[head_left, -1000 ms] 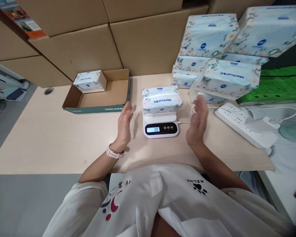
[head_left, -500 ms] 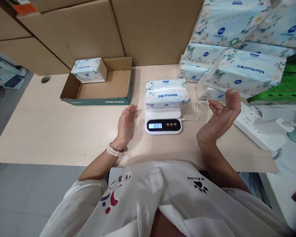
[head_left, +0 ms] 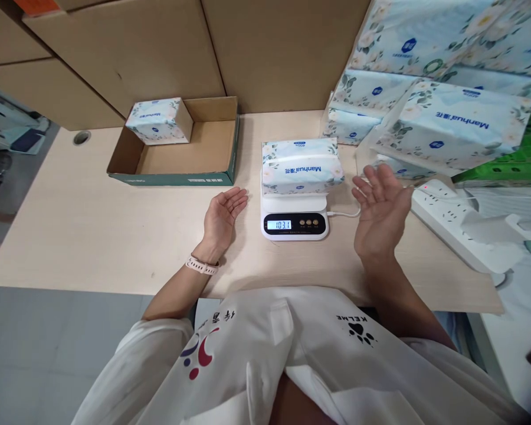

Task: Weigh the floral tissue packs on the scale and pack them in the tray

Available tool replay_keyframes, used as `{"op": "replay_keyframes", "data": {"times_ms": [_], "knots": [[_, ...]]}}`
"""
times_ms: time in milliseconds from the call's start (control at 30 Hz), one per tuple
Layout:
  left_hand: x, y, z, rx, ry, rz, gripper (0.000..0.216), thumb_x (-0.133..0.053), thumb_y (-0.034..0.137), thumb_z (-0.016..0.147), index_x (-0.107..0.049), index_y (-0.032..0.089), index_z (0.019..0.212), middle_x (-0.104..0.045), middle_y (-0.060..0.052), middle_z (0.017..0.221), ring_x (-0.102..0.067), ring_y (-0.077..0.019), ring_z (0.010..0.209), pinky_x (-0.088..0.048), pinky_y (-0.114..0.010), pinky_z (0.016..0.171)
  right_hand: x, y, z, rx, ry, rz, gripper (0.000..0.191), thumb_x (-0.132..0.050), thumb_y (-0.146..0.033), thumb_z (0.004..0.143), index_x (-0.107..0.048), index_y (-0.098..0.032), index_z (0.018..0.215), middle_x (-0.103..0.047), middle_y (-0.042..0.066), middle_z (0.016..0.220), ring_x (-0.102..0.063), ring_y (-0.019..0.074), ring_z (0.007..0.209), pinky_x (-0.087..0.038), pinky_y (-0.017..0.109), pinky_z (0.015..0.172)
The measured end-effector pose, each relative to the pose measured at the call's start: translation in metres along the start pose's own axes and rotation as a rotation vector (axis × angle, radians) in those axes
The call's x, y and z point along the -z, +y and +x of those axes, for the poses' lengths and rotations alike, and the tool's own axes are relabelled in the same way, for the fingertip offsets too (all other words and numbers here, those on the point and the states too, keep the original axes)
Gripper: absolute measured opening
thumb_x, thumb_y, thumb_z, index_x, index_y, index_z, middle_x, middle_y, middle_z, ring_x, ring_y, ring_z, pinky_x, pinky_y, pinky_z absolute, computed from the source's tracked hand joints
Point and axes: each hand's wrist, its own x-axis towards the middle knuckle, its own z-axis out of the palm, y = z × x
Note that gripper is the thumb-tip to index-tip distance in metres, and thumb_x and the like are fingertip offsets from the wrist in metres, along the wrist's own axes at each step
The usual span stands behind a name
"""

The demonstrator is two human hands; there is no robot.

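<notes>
A pack of tissues [head_left: 301, 167] with a floral print lies on the white digital scale [head_left: 294, 204], whose lit display reads 103.1. To the left of the scale my left hand [head_left: 222, 219] rests near the table, palm up and fingers apart, holding nothing. On the other side my right hand [head_left: 382, 212] is raised with its palm open, holding nothing, close to the scale's white cable. Behind the left hand, a shallow cardboard box [head_left: 172, 179] with green outer sides has one tissue pack [head_left: 156, 122] in its left back corner.
More tissue packs [head_left: 458, 127] are stacked at the back right, beside green packages [head_left: 513, 156]. A white power strip [head_left: 462, 227] with a plugged-in adapter lies along the right side. Large cardboard boxes [head_left: 287, 56] form a wall behind the table [head_left: 92, 236].
My right hand has turned its palm more toward me, its fingers shifting left toward the scale. My left hand has barely moved. The pack stays on the scale, and the reading is unchanged.
</notes>
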Motion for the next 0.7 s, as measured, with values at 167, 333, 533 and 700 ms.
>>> {"op": "replay_keyframes", "data": {"times_ms": [167, 333, 533, 700], "knots": [[-0.003, 0.001, -0.002, 0.026, 0.027, -0.064, 0.035, -0.051, 0.039, 0.102, -0.076, 0.015, 0.108, -0.083, -0.015, 0.124, -0.078, -0.0238, 0.117, -0.051, -0.044, 0.126, -0.012, -0.019, -0.009, -0.218, -0.093, 0.130, 0.087, -0.035, -0.093, 0.092, -0.066, -0.033, 0.147, -0.061, 0.008, 0.167, -0.056, 0.0306, 0.159, -0.034, 0.061, 0.139], [-0.004, 0.002, -0.002, 0.022, 0.035, -0.052, 0.036, -0.049, 0.038, 0.102, -0.076, 0.015, 0.108, -0.082, -0.016, 0.126, -0.077, -0.0255, 0.123, -0.050, -0.044, 0.126, -0.016, -0.022, -0.012, -0.219, -0.135, 0.112, 0.088, -0.040, -0.096, 0.088, -0.067, -0.035, 0.146, -0.059, 0.005, 0.169, -0.048, 0.0313, 0.165, -0.029, 0.062, 0.141], [-0.007, 0.003, -0.002, 0.035, 0.053, -0.076, 0.036, -0.046, 0.035, 0.104, -0.076, 0.013, 0.106, -0.083, -0.016, 0.121, -0.079, -0.0230, 0.114, -0.052, -0.042, 0.123, -0.013, -0.015, -0.009, -0.198, -0.195, 0.043, 0.095, -0.030, -0.097, 0.090, -0.061, -0.035, 0.155, -0.054, 0.007, 0.174, -0.040, 0.0330, 0.170, -0.031, 0.062, 0.141], [-0.007, 0.002, -0.002, 0.025, 0.045, -0.062, 0.036, -0.047, 0.036, 0.104, -0.075, 0.014, 0.107, -0.083, -0.016, 0.123, -0.079, -0.0238, 0.116, -0.051, -0.043, 0.124, -0.012, -0.015, -0.008, -0.207, -0.193, 0.027, 0.097, -0.031, -0.097, 0.090, -0.061, -0.034, 0.156, -0.054, 0.007, 0.174, -0.041, 0.0325, 0.170, -0.031, 0.060, 0.141]]}}
